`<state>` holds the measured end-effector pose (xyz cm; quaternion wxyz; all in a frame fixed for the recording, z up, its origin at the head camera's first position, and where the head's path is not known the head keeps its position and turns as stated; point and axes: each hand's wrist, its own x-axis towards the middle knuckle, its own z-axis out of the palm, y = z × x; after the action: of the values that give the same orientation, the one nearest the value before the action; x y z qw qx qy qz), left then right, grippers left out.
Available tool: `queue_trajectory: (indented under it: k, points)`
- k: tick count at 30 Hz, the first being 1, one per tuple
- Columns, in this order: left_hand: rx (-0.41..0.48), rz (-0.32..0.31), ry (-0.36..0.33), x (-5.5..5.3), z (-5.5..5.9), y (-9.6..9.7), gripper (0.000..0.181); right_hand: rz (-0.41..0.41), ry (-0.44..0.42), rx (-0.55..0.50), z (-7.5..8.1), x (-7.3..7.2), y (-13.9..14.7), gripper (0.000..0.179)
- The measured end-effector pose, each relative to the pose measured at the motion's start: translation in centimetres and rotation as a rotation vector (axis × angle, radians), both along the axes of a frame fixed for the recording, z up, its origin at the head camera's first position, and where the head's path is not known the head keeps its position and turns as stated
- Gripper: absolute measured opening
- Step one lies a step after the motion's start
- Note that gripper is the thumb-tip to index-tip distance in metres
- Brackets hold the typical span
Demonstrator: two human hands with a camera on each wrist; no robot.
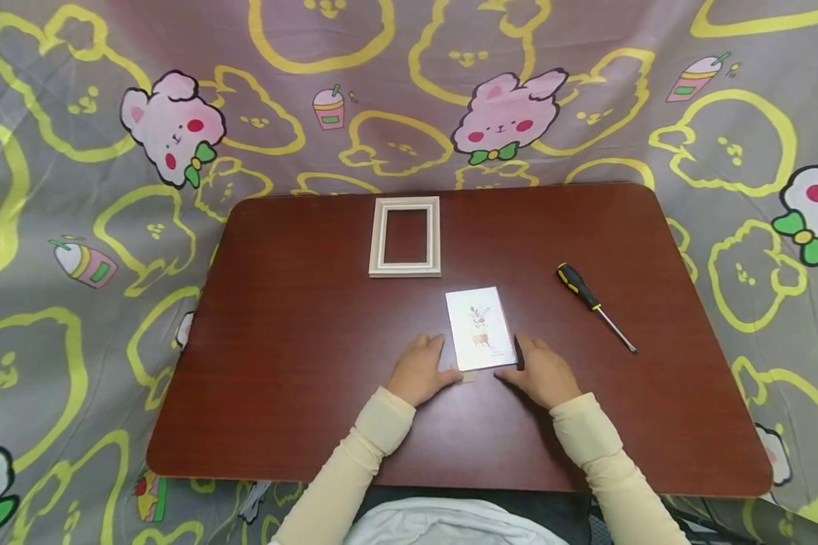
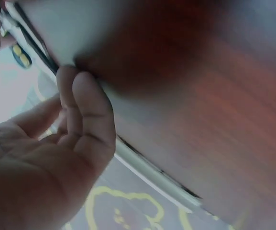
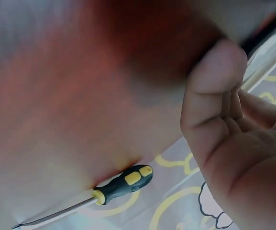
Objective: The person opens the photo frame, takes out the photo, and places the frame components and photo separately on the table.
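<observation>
A small white picture card (image 1: 481,329) with a printed deer and leaf sprigs lies in the middle of the head view. My left hand (image 1: 419,369) is at its lower left corner, thumb beside a small brown tab (image 1: 468,376) that shows under the lower edge. At the lower right corner my right hand (image 1: 544,371) holds the card's side, its thumb along the bottom edge. Both wrist views show bent fingers (image 2: 92,103) with tips right at a dark-edged side; the card's underside is hidden.
An empty cream picture frame (image 1: 405,269) lies near the table's back edge. To the right is a black and yellow screwdriver (image 1: 579,286), its shaft pointing toward the front right. Both lie on a reddish-brown table (image 1: 279,341) with rounded corners. A patterned cloth (image 1: 259,98) hangs around it.
</observation>
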<state>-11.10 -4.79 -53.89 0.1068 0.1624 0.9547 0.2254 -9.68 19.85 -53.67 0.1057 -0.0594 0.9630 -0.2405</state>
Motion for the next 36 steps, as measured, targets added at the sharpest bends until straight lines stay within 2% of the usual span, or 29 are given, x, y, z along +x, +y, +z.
queue_trajectory:
  k: [3, 7, 16, 27, 36]
  points:
    - [-0.029, -0.004, 0.058, 0.3, -0.4, 1.3, 0.08, -0.026, 0.023, 0.004, -0.3, 0.7, -0.5, 0.076]
    - [-0.033, 0.008, 0.091, 0.4, -0.5, 2.6, 0.074, -0.045, 0.059, -0.002, -0.5, 1.0, -0.8, 0.067]
    - [-0.048, 0.04, 0.078, 0.2, -0.5, 3.4, 0.069, -0.043, 0.12, -0.047, -0.3, 0.8, -0.7, 0.056]
    - [0.0, 0.058, 0.07, 0.5, -0.1, 2.8, 0.067, -0.062, 0.13, -0.045, 0.0, 1.1, -1.0, 0.062]
    - [0.088, 0.045, 0.076, 0.9, 0.4, 0.8, 0.068, -0.035, 0.231, -0.056, 0.3, 1.5, -2.6, 0.059]
